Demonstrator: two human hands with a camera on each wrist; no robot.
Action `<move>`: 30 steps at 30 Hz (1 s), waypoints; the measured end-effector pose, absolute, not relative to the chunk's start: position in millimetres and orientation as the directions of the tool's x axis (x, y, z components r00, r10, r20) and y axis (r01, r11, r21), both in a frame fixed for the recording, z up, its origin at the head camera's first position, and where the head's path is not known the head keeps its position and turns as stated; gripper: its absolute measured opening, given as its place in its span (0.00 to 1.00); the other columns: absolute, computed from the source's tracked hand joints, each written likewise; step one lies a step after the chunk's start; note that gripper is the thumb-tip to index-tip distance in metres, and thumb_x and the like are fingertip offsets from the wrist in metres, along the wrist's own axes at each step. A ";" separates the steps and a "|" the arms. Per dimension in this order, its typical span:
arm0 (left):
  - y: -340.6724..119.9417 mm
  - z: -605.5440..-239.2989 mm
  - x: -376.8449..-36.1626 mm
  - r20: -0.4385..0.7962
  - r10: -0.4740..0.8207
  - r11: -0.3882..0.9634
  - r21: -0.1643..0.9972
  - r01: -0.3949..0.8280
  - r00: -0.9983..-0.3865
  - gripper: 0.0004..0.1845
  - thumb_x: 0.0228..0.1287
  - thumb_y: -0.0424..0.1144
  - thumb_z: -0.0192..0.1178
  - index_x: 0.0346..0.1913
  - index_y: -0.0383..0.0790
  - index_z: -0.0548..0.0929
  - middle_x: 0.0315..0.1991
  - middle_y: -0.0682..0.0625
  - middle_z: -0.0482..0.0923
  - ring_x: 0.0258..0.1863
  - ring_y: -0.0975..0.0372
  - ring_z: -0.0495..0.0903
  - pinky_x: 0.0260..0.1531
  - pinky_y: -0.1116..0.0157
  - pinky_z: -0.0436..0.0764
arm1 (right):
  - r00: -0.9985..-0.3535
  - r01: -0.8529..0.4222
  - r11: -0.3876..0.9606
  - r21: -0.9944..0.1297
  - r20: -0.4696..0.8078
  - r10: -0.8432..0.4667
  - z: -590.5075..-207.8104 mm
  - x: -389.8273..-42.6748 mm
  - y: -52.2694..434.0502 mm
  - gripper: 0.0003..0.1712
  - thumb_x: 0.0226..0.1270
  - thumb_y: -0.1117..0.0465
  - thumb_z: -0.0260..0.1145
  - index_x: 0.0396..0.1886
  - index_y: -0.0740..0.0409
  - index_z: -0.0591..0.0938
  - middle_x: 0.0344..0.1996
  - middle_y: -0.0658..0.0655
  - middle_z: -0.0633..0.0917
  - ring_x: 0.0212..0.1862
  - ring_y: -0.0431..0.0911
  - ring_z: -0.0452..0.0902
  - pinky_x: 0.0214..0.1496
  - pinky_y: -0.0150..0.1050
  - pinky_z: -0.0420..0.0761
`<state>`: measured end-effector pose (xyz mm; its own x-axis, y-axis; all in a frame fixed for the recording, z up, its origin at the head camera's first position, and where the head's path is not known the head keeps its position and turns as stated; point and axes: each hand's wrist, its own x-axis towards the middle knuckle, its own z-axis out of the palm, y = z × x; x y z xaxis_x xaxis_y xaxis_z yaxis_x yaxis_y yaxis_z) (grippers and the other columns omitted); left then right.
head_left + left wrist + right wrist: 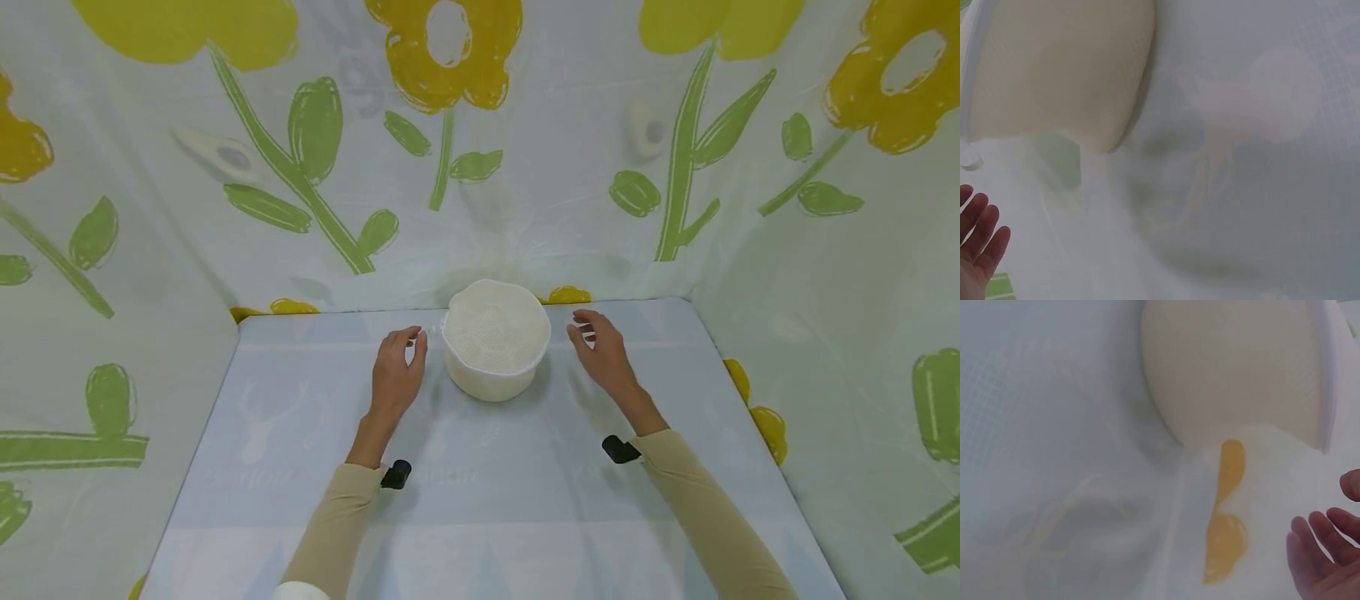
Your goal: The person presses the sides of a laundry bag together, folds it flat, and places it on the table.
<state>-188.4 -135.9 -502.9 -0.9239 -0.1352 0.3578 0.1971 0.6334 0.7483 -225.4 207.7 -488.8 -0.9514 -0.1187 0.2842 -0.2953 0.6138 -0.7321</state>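
Basket (497,333), cream, wavy-rimmed, standing upright on the table (465,558) near its far edge, roughly midway across. Its top side shows a pattern of fine holes (lid or inner floor, cannot tell which). A small clear tab (433,328) juts from the rim on the left side.

Left hand (397,371): just beside the basket, fingertips near the tab, fingers loosely bent. Left wrist view shows a gap between fingers and basket; nothing in the grip. Right hand (603,354): on the basket's other side, fingers softly bent, thumb apart from them, nothing held. Right wrist view also shows the fingers clear of the wall.

Both forearms reach in from the near side, in beige sleeves (712,508); a black device (396,474) sits at the left wrist, a similar one at the right. Table cover pale blue, with faint deer print. Curtain (555,183) behind and to both sides: yellow flowers, green stems.
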 end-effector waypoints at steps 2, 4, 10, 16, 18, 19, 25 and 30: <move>-131.6 -501.1 -189.3 0.366 -0.139 0.620 0.756 0.207 -0.920 0.19 0.80 0.43 0.54 0.57 0.31 0.83 0.49 0.38 0.82 0.49 0.47 0.80 0.52 0.50 0.80 | -0.955 -0.284 0.609 -0.740 0.274 -0.114 -487.6 -225.7 204.4 0.21 0.79 0.61 0.62 0.65 0.66 0.76 0.58 0.67 0.81 0.56 0.59 0.79 0.57 0.55 0.80; -127.6 -499.9 -190.8 0.373 -0.143 0.604 0.767 0.218 -0.917 0.18 0.80 0.43 0.55 0.57 0.30 0.83 0.47 0.38 0.83 0.48 0.48 0.81 0.51 0.51 0.81 | -0.956 -0.281 0.601 -0.748 0.271 -0.109 -486.6 -226.0 201.4 0.21 0.79 0.60 0.62 0.64 0.66 0.76 0.57 0.66 0.81 0.55 0.59 0.79 0.57 0.55 0.81; -117.9 -498.4 -194.8 0.366 -0.151 0.523 0.818 0.240 -0.918 0.18 0.79 0.39 0.56 0.58 0.28 0.81 0.47 0.38 0.83 0.45 0.48 0.82 0.47 0.52 0.83 | -0.959 -0.276 0.576 -0.770 0.264 -0.106 -486.1 -226.9 194.7 0.19 0.79 0.60 0.62 0.63 0.65 0.77 0.56 0.65 0.82 0.55 0.58 0.80 0.55 0.53 0.81; -113.0 -495.7 -195.5 0.298 -0.152 0.448 0.871 0.203 -0.942 0.18 0.78 0.40 0.58 0.60 0.29 0.80 0.49 0.38 0.82 0.47 0.49 0.82 0.47 0.53 0.84 | -0.963 -0.267 0.558 -0.786 0.243 -0.119 -485.3 -226.9 189.3 0.19 0.80 0.58 0.61 0.63 0.63 0.79 0.55 0.63 0.84 0.53 0.56 0.81 0.54 0.51 0.82; -112.4 -494.8 -195.9 0.273 -0.150 0.417 0.889 0.189 -0.950 0.18 0.78 0.40 0.59 0.60 0.30 0.81 0.48 0.39 0.82 0.47 0.50 0.83 0.48 0.53 0.84 | -0.965 -0.259 0.546 -0.797 0.231 -0.121 -485.2 -227.5 188.1 0.19 0.80 0.57 0.61 0.62 0.63 0.79 0.53 0.63 0.85 0.51 0.55 0.83 0.52 0.48 0.83; -112.0 -494.4 -196.1 0.262 -0.150 0.402 0.897 0.183 -0.953 0.18 0.77 0.40 0.59 0.60 0.30 0.81 0.48 0.39 0.83 0.47 0.50 0.83 0.48 0.53 0.84 | -0.967 -0.253 0.542 -0.801 0.223 -0.122 -485.1 -227.7 187.5 0.19 0.80 0.57 0.61 0.62 0.63 0.80 0.52 0.63 0.85 0.50 0.54 0.83 0.50 0.46 0.84; -108.8 -491.6 -197.1 0.208 -0.158 0.312 0.938 0.151 -0.965 0.17 0.76 0.38 0.61 0.57 0.28 0.83 0.45 0.39 0.84 0.45 0.51 0.85 0.45 0.61 0.86 | -0.978 -0.207 0.504 -0.839 0.170 -0.118 -482.6 -227.5 183.5 0.17 0.80 0.58 0.61 0.60 0.63 0.81 0.49 0.63 0.86 0.45 0.54 0.85 0.40 0.34 0.85; -105.1 -486.1 -197.4 0.136 -0.167 0.188 0.977 0.104 -0.977 0.17 0.73 0.34 0.64 0.57 0.26 0.82 0.45 0.37 0.83 0.42 0.51 0.86 0.39 0.68 0.86 | -0.987 -0.154 0.453 -0.878 0.111 -0.120 -479.4 -228.6 180.0 0.19 0.78 0.58 0.63 0.60 0.65 0.80 0.50 0.65 0.85 0.44 0.55 0.85 0.40 0.37 0.87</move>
<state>-197.4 -105.1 -486.1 -0.9765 -0.1669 0.1363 0.1042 0.1877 0.9767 -228.6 180.0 -479.4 -0.9865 -0.1204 0.1110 -0.1540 0.4526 -0.8783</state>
